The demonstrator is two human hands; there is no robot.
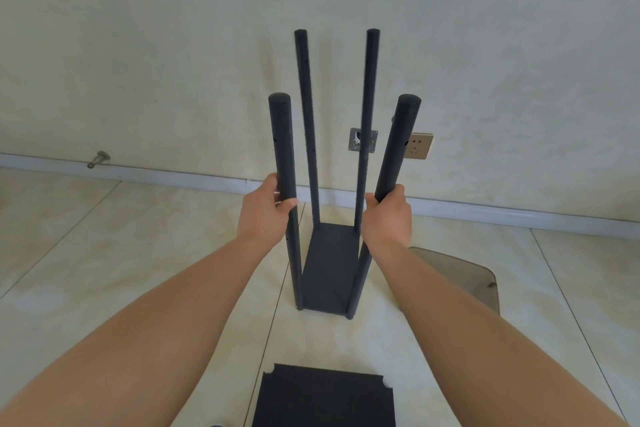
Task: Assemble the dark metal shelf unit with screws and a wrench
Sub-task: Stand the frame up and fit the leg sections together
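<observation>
Single head-worn wide-angle view, looked forward and down from standing height. Both forearms reached in from the near edge. The shelf frame [329, 263] stood mid-frame on the tiled floor [104, 253]; the wall [173, 45] filled the far half.

**Free room around the standing frame**

Four upright posts enclose the bottom shelf [329, 263]. The left hand [268, 210] grips the near left post [284, 156] and the right hand [388, 215] grips the near right post [394, 149], so both near corners are occupied. Between the four posts the way down to the shelf is open from above. The far left post [306, 107] and far right post [367, 107] stand close before the wall [173, 45]. A loose dark panel [323, 399] lies on the floor [104, 253] at the near edge. A grey object [460, 274] lies just right of the frame.
</observation>
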